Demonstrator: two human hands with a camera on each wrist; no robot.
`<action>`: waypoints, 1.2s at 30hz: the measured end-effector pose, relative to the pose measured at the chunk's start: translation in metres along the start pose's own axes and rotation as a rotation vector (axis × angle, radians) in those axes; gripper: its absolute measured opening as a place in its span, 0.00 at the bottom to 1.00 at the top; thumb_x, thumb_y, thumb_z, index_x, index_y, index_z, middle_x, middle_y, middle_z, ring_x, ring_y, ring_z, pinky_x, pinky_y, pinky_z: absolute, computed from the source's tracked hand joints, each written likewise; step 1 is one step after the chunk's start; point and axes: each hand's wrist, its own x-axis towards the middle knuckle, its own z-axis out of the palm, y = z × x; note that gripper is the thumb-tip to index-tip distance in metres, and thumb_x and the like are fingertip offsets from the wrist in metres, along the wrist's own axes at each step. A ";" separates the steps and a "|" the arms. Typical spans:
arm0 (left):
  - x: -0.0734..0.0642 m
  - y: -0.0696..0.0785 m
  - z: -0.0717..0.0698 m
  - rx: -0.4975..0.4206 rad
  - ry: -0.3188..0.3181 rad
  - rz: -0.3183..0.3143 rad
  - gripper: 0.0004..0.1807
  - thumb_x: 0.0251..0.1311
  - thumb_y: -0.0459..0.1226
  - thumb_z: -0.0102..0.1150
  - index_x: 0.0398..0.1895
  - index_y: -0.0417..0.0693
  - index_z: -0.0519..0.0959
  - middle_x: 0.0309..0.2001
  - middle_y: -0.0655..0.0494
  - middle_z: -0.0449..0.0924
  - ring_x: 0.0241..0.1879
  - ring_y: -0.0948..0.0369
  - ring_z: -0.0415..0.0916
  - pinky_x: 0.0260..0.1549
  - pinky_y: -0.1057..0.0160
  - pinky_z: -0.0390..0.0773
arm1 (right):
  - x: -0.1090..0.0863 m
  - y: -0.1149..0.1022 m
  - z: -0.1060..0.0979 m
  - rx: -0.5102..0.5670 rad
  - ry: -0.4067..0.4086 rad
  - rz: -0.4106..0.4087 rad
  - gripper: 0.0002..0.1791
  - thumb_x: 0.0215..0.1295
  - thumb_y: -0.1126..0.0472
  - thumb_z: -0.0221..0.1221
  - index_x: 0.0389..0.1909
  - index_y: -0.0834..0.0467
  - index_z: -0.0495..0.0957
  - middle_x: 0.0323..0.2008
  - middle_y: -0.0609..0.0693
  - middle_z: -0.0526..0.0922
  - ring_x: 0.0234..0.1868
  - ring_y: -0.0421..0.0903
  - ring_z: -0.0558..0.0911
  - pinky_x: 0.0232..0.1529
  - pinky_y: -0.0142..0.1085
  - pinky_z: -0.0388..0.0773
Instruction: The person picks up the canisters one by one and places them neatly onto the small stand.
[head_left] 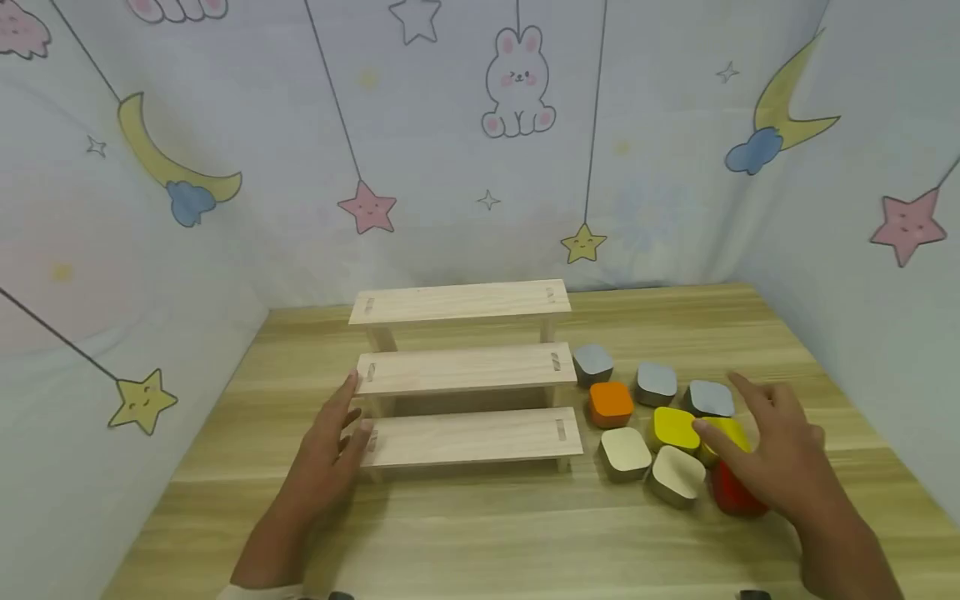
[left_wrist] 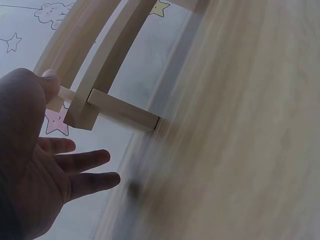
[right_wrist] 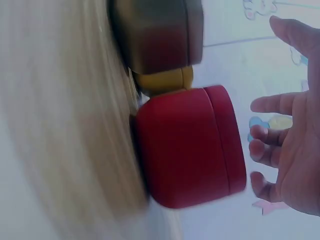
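A three-tier wooden stepped shelf [head_left: 468,437] stands in the middle of the table. My left hand [head_left: 324,467] is at its left end, fingers spread and nearly straight. In the left wrist view, the thumb [left_wrist: 49,82] lies right at the end of a shelf board [left_wrist: 107,65]. My right hand [head_left: 783,458] hovers over a group of small rounded-square lidded boxes, its fingers apart and nothing between them. Nearest to it are a red box [head_left: 729,490] and two yellow boxes [head_left: 673,427]. In the right wrist view, the red box [right_wrist: 182,150] shows a lid seam.
Also in the group are an orange box [head_left: 611,404], two cream boxes [head_left: 624,454] and three grey boxes [head_left: 656,382], close to the shelf's right end. The wood-grain table [head_left: 465,542] is bounded by a printed cloth [head_left: 450,125] at the back and sides.
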 end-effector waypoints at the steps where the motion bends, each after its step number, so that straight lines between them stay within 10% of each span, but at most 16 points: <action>1: 0.000 -0.001 0.001 -0.004 -0.007 0.007 0.39 0.87 0.42 0.48 0.92 0.58 0.42 0.89 0.37 0.49 0.73 0.28 0.73 0.66 0.26 0.78 | -0.002 0.003 -0.001 0.014 -0.002 0.000 0.48 0.75 0.41 0.66 0.85 0.60 0.61 0.60 0.70 0.70 0.48 0.63 0.75 0.43 0.53 0.65; 5: 0.001 -0.002 0.002 -0.002 -0.012 0.013 0.39 0.88 0.41 0.47 0.92 0.58 0.42 0.89 0.38 0.48 0.71 0.30 0.76 0.65 0.28 0.79 | -0.012 0.017 -0.004 0.093 0.033 -0.024 0.45 0.73 0.49 0.70 0.82 0.63 0.64 0.46 0.58 0.70 0.43 0.43 0.66 0.33 0.33 0.59; 17: 0.001 -0.003 0.002 -0.048 -0.030 -0.008 0.38 0.87 0.39 0.47 0.92 0.58 0.45 0.80 0.25 0.64 0.67 0.24 0.78 0.60 0.26 0.82 | -0.029 0.043 -0.011 0.187 -0.028 0.007 0.33 0.75 0.54 0.68 0.73 0.63 0.68 0.32 0.47 0.64 0.27 0.38 0.61 0.24 0.36 0.56; 36: 0.000 -0.001 0.001 -0.035 -0.067 -0.025 0.41 0.88 0.37 0.44 0.92 0.61 0.37 0.78 0.23 0.65 0.72 0.26 0.74 0.70 0.22 0.71 | -0.039 0.086 -0.013 0.415 -0.473 0.075 0.45 0.69 0.66 0.72 0.77 0.71 0.56 0.26 0.43 0.63 0.24 0.37 0.63 0.23 0.35 0.63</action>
